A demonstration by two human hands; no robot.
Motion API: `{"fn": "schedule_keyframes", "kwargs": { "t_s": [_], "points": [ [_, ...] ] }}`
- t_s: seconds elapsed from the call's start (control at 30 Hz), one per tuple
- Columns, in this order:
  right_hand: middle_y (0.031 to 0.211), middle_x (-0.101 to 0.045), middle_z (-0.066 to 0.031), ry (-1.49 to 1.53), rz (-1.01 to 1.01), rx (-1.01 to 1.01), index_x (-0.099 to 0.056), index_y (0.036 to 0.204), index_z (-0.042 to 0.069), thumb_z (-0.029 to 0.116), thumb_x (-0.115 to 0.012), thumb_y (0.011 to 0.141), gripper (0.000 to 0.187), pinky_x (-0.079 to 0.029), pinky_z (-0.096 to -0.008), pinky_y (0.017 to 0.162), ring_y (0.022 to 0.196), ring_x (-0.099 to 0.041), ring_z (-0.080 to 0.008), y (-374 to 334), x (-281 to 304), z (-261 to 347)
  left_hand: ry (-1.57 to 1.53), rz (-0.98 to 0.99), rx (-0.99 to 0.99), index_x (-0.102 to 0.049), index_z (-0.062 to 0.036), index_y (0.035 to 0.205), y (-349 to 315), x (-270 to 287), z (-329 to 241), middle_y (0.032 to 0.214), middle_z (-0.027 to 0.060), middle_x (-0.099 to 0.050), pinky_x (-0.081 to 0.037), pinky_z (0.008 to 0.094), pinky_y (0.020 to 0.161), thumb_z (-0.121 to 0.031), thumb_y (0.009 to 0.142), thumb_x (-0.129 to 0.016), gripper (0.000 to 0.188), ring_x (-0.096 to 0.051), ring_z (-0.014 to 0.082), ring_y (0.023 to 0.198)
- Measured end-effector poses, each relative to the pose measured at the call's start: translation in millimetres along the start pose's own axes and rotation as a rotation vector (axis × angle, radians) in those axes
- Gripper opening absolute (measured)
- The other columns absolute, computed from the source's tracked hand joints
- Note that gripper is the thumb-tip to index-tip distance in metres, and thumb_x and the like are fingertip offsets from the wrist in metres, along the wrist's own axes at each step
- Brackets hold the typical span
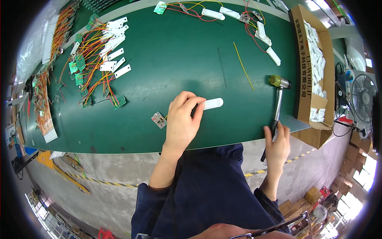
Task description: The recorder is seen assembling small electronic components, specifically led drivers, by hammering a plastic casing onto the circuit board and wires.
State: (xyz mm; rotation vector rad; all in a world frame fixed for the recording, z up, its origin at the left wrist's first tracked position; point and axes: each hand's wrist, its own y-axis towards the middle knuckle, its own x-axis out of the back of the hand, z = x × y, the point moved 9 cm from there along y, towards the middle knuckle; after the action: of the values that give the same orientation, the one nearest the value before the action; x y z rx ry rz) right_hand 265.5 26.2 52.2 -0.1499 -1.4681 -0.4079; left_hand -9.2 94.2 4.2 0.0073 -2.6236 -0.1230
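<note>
A wide dark-green worktable with a smooth top (171, 51) spreads in front of the person; at its right end stands a long open brown cardboard box (301, 71), filled with white plastic pieces (317, 59); on the left of the tabletop lies a loose cluster of green circuit boards, red and yellow wires and flat white plates (99, 55); along the far edge, more rounded white casings (213, 14) lie joined by thin wires to small boards; near the box is a hammer with a translucent yellow-green face, metal shaft and black handle (277, 104); the right hand (277, 144) is closed on its black handle, the head pointing away from the person; the left hand (184, 119) pinches a slim white plastic casing with a rounded end (213, 104) between thumb and fingers, over the middle of the table near its front edge; just left of that hand sits a small grey square circuit board (158, 120); beyond the casing, toward the hammer, lies a single thin yellow wire (243, 65).
</note>
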Motion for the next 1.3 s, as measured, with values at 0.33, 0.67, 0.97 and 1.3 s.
{"fn": "schedule_keyframes", "kwargs": {
  "t_s": [0.33, 0.67, 0.97, 1.3],
  "points": [
    [0.069, -0.052, 0.0025, 1.084, 0.585, -0.274, -0.057, 0.107, -0.003, 0.006, -0.062, 0.082, 0.027, -0.038, -0.0194, 0.056, 0.059, -0.046, -0.0042, 4.2, -41.4, -18.5, -0.057, 0.022, 0.102, -0.064, -0.006, 0.086, -0.9, -1.1, 8.9, 0.086, 0.0033, -0.056, -0.041, 0.0344, 0.075, -0.009, 0.082, -0.064, 0.005, -0.053, 0.0222, 0.076],
    [0.058, -0.057, -0.004, 0.358, 0.065, 0.616, -0.06, 0.12, 0.002, 0.009, -0.07, 0.073, 0.049, -0.043, -0.0293, 0.045, 0.044, -0.054, -0.018, -46.3, 30.8, 78.0, 0.011, 0.004, 0.032, -0.061, -0.0039, 0.097, 3.3, 3.0, -0.1, 0.083, 0.0035, -0.055, -0.039, 0.0287, 0.056, -0.004, 0.08, -0.064, 0.017, -0.049, 0.0148, 0.065],
    [0.052, -0.047, -0.0008, 0.326, 0.007, 0.61, -0.058, 0.123, 0.005, 0.009, -0.07, 0.074, 0.051, -0.034, -0.0291, 0.04, 0.039, -0.044, -0.0158, -46.8, 19.5, 75.1, -0.02, 0.024, 0.111, -0.056, -0.0056, 0.096, 0.0, 2.2, 4.2, 0.084, 0.0055, -0.055, -0.041, 0.0368, 0.08, -0.004, 0.078, -0.064, 0.02, -0.055, 0.0248, 0.082],
    [0.052, -0.05, -0.0042, 0.461, 0.046, 0.493, -0.058, 0.123, 0.003, 0.004, -0.069, 0.074, 0.051, -0.037, -0.0301, 0.041, 0.039, -0.045, -0.0184, -36.9, 10.5, 64.0, 0.476, -0.063, -0.368, -0.062, -0.0026, 0.105, -21.6, -17.6, -40.6, 0.091, 0.0061, -0.055, -0.044, 0.0308, 0.064, 0.0, 0.075, -0.059, 0.03, -0.053, 0.0202, 0.075]
  ]
}}
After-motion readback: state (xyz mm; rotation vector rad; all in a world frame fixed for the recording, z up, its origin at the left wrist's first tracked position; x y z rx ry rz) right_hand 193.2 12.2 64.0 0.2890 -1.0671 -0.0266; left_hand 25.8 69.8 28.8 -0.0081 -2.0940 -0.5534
